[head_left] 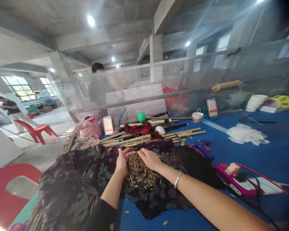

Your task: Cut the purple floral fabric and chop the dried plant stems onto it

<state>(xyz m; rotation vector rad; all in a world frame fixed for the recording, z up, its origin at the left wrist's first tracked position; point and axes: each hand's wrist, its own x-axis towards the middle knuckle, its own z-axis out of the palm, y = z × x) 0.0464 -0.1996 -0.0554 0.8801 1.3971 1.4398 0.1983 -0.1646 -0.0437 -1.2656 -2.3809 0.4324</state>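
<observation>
A heap of dried, brown, husk-like plant bits lies on a dark flowered cloth spread over the table. My left hand is at the heap's left edge, its fingers apart and reaching inward along the far side. At the heap's far right edge, my right hand bends over with its fingers curled together. Its fingertips are partly hidden, so what they pinch cannot be made out. A silver bangle circles my right wrist.
Behind the cloth lie several bamboo sticks, a dark red cloth and a green ball. A glue gun and a magenta power strip with cords are on the right. A perforated metal screen stands behind; people are beyond it and far left.
</observation>
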